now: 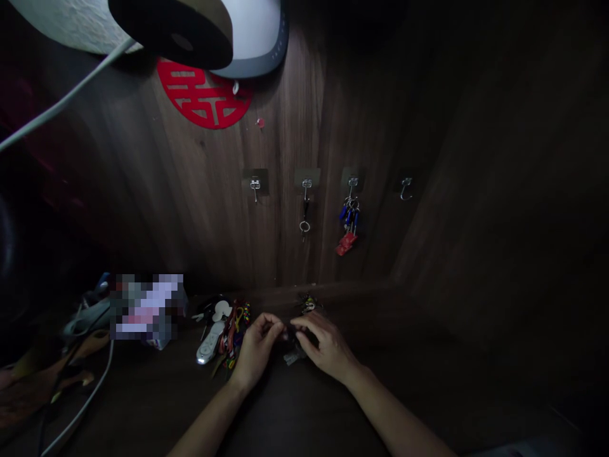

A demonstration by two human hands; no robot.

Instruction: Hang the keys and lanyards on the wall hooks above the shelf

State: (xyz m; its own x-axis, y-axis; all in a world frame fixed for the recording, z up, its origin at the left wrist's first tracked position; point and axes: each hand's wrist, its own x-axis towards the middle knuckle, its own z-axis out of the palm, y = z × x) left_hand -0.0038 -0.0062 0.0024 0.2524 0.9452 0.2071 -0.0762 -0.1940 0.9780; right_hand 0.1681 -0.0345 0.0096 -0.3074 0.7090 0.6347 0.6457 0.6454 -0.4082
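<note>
My left hand (258,348) and my right hand (328,346) meet just above the dark shelf, fingers pinched together. Between their fingertips is a small dark bunch of keys (292,358), with pale metal parts showing below; its finer detail is too dim to make out. Just behind my right hand lies another bunch of keys (308,303), partly covered by the fingers. Left of my left hand are a white remote fob (210,343), colourful braided cords (233,333) and loose keys (202,314).
On the wooden back wall, a key ring (304,226) and blue-tagged keys (349,219) with a red charm hang from hooks. An outer hook (406,188) bears nothing. A blurred box (150,311) and white cable (90,406) lie left; caps (252,38) hang above.
</note>
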